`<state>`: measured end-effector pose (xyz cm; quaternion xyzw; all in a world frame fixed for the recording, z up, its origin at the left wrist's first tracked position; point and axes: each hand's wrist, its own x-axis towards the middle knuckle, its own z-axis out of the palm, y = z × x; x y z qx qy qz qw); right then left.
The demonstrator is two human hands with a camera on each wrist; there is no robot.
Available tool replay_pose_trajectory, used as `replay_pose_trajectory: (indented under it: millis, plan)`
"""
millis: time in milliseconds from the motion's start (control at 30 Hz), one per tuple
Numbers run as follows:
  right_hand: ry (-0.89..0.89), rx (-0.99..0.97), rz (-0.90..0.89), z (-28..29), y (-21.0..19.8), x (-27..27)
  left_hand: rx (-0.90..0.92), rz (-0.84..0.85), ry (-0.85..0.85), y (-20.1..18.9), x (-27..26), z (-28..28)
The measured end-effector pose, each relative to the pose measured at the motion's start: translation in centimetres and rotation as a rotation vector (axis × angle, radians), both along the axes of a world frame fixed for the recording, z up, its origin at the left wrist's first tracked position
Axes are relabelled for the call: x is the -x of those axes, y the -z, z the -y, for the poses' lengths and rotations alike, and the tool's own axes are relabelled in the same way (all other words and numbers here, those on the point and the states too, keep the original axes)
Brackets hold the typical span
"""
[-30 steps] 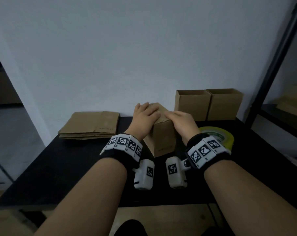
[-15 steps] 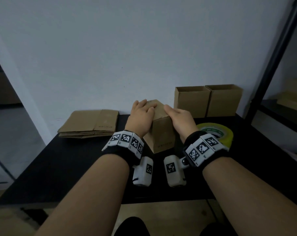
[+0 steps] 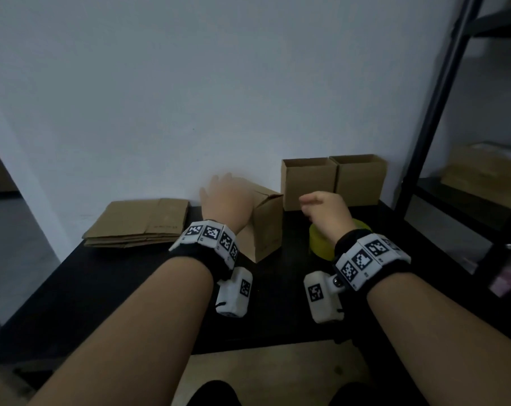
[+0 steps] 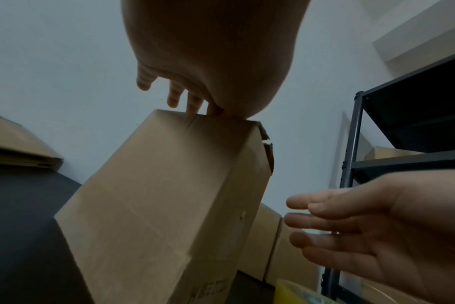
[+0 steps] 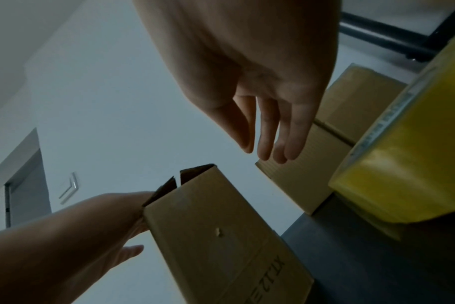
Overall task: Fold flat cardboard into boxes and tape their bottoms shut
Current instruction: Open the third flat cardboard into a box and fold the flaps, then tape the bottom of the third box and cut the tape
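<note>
Box (image 3: 264, 227) stands mid-table, flaps-up, tilted; our left hand (image 3: 226, 200) presses flat on flaps, fingers straight. Tape roll (image 3: 321, 244) right of box, directly under our right hand (image 3: 324, 210), fingers relaxed, empty, nearer.

Dim, cool light. Plain pale wall (image 3: 219, 83) behind a black table (image 3: 102, 288) pushed against it. Dark metal shelving (image 3: 441, 112) stands at the right, a blurred brown package (image 3: 488, 171) on one shelf. Light floor (image 3: 266, 367) shows below the table edge. Wall switch (image 5: 70, 188) beside a dark door frame (image 5: 23, 185).
</note>
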<state>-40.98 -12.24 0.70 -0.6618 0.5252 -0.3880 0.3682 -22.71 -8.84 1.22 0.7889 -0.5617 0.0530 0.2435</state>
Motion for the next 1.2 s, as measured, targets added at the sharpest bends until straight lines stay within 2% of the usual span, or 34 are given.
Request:
replay_pose_trajectory:
  millis: [167,267,433,533,667,733,933,1067,1200]
  plan:
    - [0.034,-0.04,-0.008,-0.1,-0.2,0.8,0.01,0.011,0.023,-1.4,-0.1,-0.5]
    - [0.054,-0.038,-0.084,-0.3,-0.2,1.4,0.059,0.025,0.05,-1.8,0.1,-1.0]
    - [0.072,-0.087,-0.398,-0.2,-0.4,2.6,0.238,0.062,0.128,-2.0,1.5,-1.7]
    - [0.021,-0.147,-0.597,-0.3,0.0,3.2,0.322,0.086,0.164,-1.8,2.3,-1.8]
    - [-0.058,-0.171,-0.846,-0.7,1.1,3.4,0.347,0.108,0.169,-1.6,3.1,-1.8]
    - [-0.043,-0.176,-0.885,-0.7,1.3,3.4,0.357,0.113,0.169,-1.5,3.3,-1.7]
    - [-0.001,-0.136,-0.817,-1.0,1.3,3.8,0.379,0.101,0.19,-1.6,3.6,-2.0]
    - [0.056,-0.142,-0.636,-1.6,0.6,4.0,0.353,0.081,0.202,-2.2,3.8,-2.4]
    - [0.063,-0.062,-0.384,-2.1,-0.3,4.5,0.347,0.082,0.217,-2.6,4.7,-2.8]
